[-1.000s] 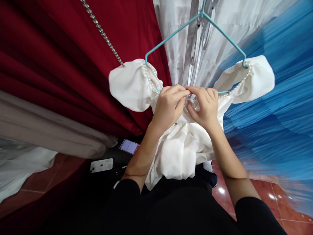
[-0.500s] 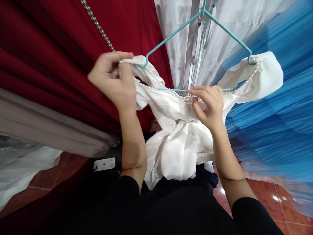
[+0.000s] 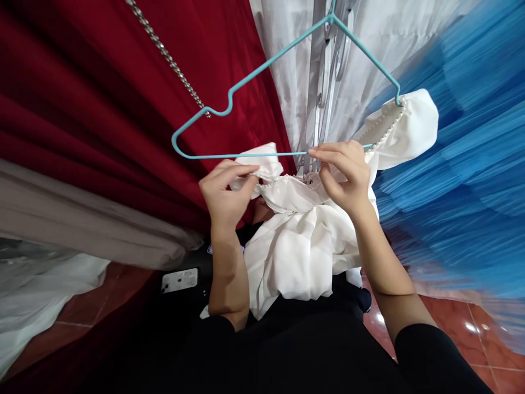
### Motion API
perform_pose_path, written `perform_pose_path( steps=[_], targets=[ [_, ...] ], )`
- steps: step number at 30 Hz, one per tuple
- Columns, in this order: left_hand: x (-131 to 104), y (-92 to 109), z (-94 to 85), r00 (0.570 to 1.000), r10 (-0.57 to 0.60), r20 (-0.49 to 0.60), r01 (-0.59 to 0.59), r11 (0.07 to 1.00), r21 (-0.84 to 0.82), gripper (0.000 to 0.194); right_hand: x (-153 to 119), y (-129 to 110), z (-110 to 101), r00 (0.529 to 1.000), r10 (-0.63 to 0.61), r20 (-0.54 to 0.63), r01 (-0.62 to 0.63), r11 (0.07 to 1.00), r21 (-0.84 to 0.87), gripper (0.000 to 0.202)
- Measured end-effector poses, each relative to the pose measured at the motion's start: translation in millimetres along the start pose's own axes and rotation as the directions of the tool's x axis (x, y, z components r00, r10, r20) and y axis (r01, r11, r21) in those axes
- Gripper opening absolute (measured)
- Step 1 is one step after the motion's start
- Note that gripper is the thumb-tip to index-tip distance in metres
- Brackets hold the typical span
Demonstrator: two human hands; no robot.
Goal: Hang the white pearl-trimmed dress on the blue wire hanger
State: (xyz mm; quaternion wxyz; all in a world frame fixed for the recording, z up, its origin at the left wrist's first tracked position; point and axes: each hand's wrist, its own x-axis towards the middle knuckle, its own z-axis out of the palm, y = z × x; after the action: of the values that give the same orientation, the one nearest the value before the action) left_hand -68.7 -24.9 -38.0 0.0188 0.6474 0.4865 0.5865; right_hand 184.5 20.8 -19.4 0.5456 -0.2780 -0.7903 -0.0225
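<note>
- L hand [image 3: 225, 190]: closed, thumb + fingers pinching the pearl-edged neckline/strap area of the dress [image 3: 303, 257], below the hanger [image 3: 283, 50].
- R hand [image 3: 346, 174]: half-curled, fingertips touching the hanger's lower bar; can't tell if the thumb closes on it too.
- Dress: white, w/ pearl trim [image 3: 388, 133] on its neck edge; in front of the person, gathered skirt part hanging nr the lap.
- R sleeve [image 3: 416, 131]: puffed, at hanger's R end, the hook-shaped notch at its pearl edge.
- L sleeve [image 3: 266, 156]: off hanger's L end, partly behind the lower bar, just beside L hand.
- Hanger: lt blue, L end bare, in front of red cloth [image 3: 184, 33].
- Chain [image 3: 164, 52]: silvery, sparkly, slants down to nr hanger's L shoulder.
- White cloth [image 3: 283, 71] behind hanger's mid; blue cloth [image 3: 471, 142] on R; greyish cloth [image 3: 82, 213] lower L.
- Phone [image 3: 179, 280]: white back up, on a black surface [image 3: 200, 262], L of the person; 2nd phone [image 3: 210, 249] mostly hidden behind L forearm.
- Floor [image 3: 455, 323]: red tile, shiny.
</note>
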Motion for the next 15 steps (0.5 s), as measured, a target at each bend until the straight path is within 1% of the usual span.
perform_pose_path(
  steps=[1, 2, 4, 5, 8, 10, 12, 14, 15],
  targets=[
    [-0.4, 14.2, 4.8, 0.997, 0.051, 0.052, -0.05, 0.999, -0.018, 0.013, -0.1, 0.0, -0.2, 1.0, -0.002, 0.007, 0.003, 1.0, -0.014, 0.034],
    [1.1, 26.4, 10.1, 0.992, 0.106, 0.068, -0.105, 0.994, -0.026, 0.014, -0.3, 0.1, -0.7, 1.0, 0.002, 0.019, -0.001, 1.0, -0.028, 0.034],
    [7.4, 43.9, 21.9, 0.982, 0.18, 0.063, -0.181, 0.983, 0.015, 0.013, -1.0, 0.0, -2.9, 0.999, 0.023, 0.043, -0.02, 0.998, -0.051, 0.034],
    [11.2, 49.0, 27.9, 0.98, 0.192, 0.045, -0.195, 0.979, 0.054, 0.012, -1.4, -0.3, -4.2, 0.998, 0.031, 0.053, -0.028, 0.998, -0.058, 0.034],
    [19.7, 53.6, 42.8, 0.989, 0.144, 0.031, -0.147, 0.982, 0.121, 0.014, -2.8, -2.9, -7.2, 0.996, 0.032, 0.084, -0.026, 0.997, -0.073, 0.034],
    [21.6, 52.0, 48.2, 0.993, 0.103, 0.061, -0.108, 0.989, 0.102, 0.018, -2.9, -5.5, -8.3, 0.994, 0.046, 0.103, -0.038, 0.996, -0.08, 0.033],
    [21.9, 50.0, 49.9, 0.99, 0.093, 0.108, -0.1, 0.993, 0.062, 0.024, -1.3, -7.3, -10.8, 0.993, 0.063, 0.104, -0.056, 0.996, -0.074, 0.031],
    [22.5, 48.7, 49.3, 0.984, 0.109, 0.138, -0.112, 0.993, 0.019, 0.028, 2.3, -6.2, -17.4, 0.997, 0.047, 0.067, -0.04, 0.994, -0.101, 0.029],
    [23.2, 48.2, 48.9, 0.982, 0.118, 0.147, -0.119, 0.993, 0.003, 0.028, 4.8, -3.7, -23.0, 0.999, 0.028, 0.022, -0.025, 0.989, -0.143, 0.029]
  ],
)
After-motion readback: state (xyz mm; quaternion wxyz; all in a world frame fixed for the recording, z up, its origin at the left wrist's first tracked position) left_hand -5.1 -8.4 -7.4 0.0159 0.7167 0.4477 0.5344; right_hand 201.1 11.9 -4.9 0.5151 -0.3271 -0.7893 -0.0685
